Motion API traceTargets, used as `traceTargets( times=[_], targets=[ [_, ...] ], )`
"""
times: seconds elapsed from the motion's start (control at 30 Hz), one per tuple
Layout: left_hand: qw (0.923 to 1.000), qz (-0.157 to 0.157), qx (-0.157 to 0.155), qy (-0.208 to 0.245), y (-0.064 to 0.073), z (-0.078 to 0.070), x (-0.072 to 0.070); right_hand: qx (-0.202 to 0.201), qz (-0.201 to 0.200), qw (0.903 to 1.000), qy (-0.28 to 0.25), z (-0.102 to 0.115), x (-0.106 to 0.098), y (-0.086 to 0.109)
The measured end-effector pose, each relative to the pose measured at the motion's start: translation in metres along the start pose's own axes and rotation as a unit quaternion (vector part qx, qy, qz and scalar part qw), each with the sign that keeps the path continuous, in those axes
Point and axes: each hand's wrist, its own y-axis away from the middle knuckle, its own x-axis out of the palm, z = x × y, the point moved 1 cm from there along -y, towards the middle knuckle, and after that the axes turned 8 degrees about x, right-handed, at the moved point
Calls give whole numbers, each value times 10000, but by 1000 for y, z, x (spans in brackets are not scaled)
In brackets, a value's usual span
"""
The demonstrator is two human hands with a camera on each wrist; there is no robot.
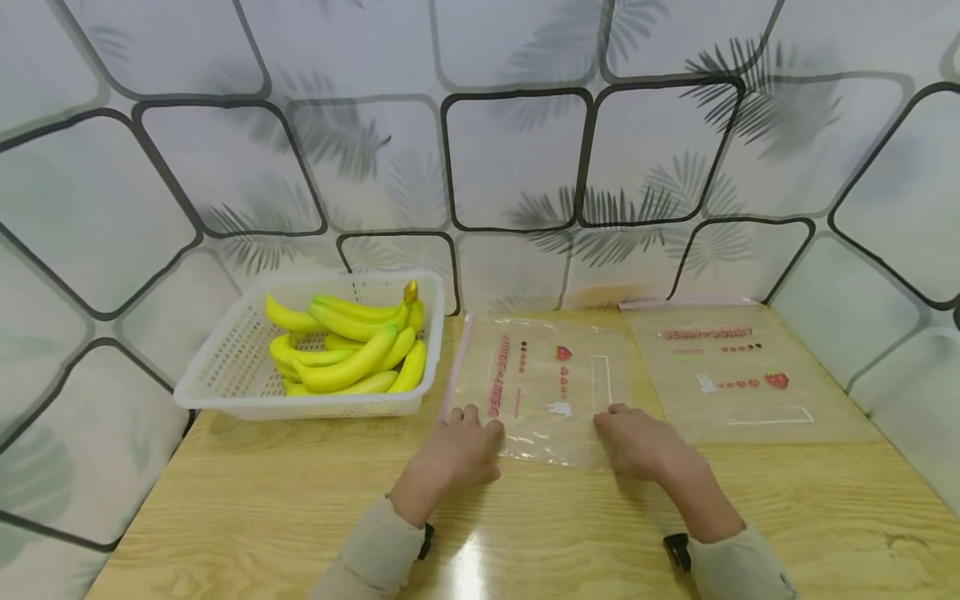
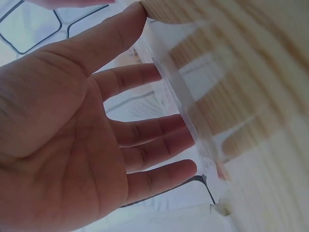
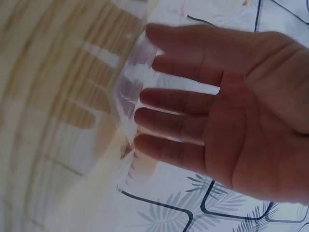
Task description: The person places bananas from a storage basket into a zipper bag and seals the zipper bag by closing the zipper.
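A clear plastic zipper bag [image 1: 577, 433] with a pink strip along its left edge lies flat on the table, printed with strawberries, a white bunny and pink lettering. At its lower left corner rests my left hand [image 1: 457, 450], fingertips on the plastic. My right hand [image 1: 645, 446] touches the bag's right side near the front. In the left wrist view the fingers [image 2: 140, 133] extend fairly straight to the bag's edge [image 2: 176, 92]. The right wrist view likewise has extended fingers [image 3: 169, 123] meeting the crinkled clear plastic [image 3: 126, 92].
A second zipper bag [image 1: 697, 408] of the same print, its pink strip at the back, lies flat to the right. To the left stands a white plastic basket [image 1: 300, 406] holding several yellow bananas [image 1: 345, 371]. A patterned wall covering [image 1: 517, 167] rises behind the wooden table [image 1: 562, 533].
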Motion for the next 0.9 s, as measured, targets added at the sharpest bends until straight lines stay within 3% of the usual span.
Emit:
traceTargets(
  times=[0.17,0.33,0.57,0.9],
  targets=[
    [9999,18,24,146,3,0,3,-306,197,9985,-415,5,4,0],
    [9983,101,-98,572,6,0,3,-209,129,9987,-442,3,6,0],
    [9998,99,-35,169,6,0,4,-155,177,9976,-644,-3,3,-1],
    [9990,123,132,412,14,10,4,-355,-11,9983,-473,-3,4,-11]
  ],
)
